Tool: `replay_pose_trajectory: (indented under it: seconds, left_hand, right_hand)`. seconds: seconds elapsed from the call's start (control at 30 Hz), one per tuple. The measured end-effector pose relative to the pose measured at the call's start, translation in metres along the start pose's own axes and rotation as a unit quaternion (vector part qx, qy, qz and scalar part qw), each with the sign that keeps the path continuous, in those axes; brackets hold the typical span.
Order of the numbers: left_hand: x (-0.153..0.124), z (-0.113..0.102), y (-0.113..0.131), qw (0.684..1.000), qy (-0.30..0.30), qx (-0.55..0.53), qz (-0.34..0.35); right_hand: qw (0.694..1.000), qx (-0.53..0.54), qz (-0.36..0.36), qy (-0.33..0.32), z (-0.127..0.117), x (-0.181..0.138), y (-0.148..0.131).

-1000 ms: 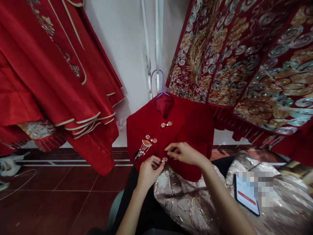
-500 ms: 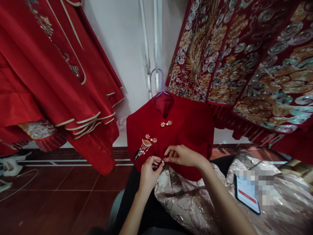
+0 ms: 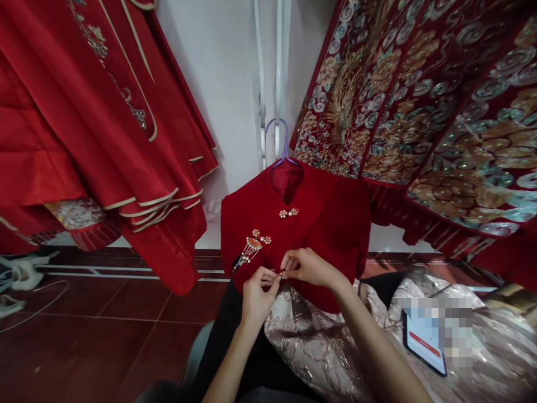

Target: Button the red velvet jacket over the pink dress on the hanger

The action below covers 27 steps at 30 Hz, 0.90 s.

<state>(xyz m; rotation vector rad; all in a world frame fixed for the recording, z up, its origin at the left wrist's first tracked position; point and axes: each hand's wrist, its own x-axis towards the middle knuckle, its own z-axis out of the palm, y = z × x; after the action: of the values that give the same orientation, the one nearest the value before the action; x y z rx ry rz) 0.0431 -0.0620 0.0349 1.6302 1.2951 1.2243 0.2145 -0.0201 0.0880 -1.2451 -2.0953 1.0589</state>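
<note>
A red jacket (image 3: pixel 331 212) on a purple hanger (image 3: pixel 286 137) hangs down over my lap, its front facing me. My left hand (image 3: pixel 257 294) and my right hand (image 3: pixel 308 268) meet at the lower front of it. Thumb and fingers of both hands pinch a small beaded frog button (image 3: pixel 282 275), mostly covered by the fingertips. Higher up, at the collar, sits a matching beaded fastener (image 3: pixel 289 213). Left of the hands is a fan-shaped ornament (image 3: pixel 254 244) with bead tassels.
Shiny brocade cloth (image 3: pixel 319 352) covers my lap, with a phone (image 3: pixel 425 344) lying on it at right. Red garments (image 3: pixel 168 162) hang at left, and an embroidered, sequined garment (image 3: pixel 386 117) at right. White shoes (image 3: pixel 25 277) stand on the tiled floor (image 3: pixel 100 341).
The view has shifted slightly, so the hanging garments appear further right. My right fingertips have come closer to the left ones, covering more of the frog button.
</note>
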Motion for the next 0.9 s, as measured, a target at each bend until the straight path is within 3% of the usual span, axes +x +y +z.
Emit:
replay_pose_trajectory:
  seconds: [0.13, 0.2, 0.37, 0.5, 0.73, 0.83, 0.9]
  left_hand:
    - [0.009, -0.003, -0.001, 0.998, -0.009, -0.065, -0.019]
    - [0.022, -0.006, -0.001, 0.988, 0.018, -0.144, -0.045]
    - [0.061, -0.004, 0.003, 0.912, 0.062, -0.382, -0.138]
    - [0.071, 0.004, 0.007, 0.868, 0.087, -0.455, -0.179]
    - [0.072, 0.008, 0.008, 0.886, 0.126, -0.412, -0.172]
    - [0.077, 0.005, 0.019, 0.908, 0.061, -0.370, -0.188]
    - [0.085, 0.003, 0.031, 0.938, 0.010, -0.312, -0.150]
  right_hand:
    - [1.000, 0.022, -0.002, -0.016, -0.010, -0.009, -0.005]
    - [0.998, 0.047, -0.005, -0.040, -0.019, -0.017, -0.008]
    - [0.994, 0.080, -0.006, -0.069, -0.034, -0.029, -0.013]
    - [0.993, 0.090, -0.006, -0.071, -0.032, -0.028, -0.014]
    - [0.993, 0.092, -0.014, -0.072, -0.030, -0.026, -0.016]
    - [0.994, 0.084, -0.009, -0.072, -0.032, -0.028, -0.015]
    - [0.993, 0.085, 0.002, -0.085, -0.035, -0.030, -0.015]
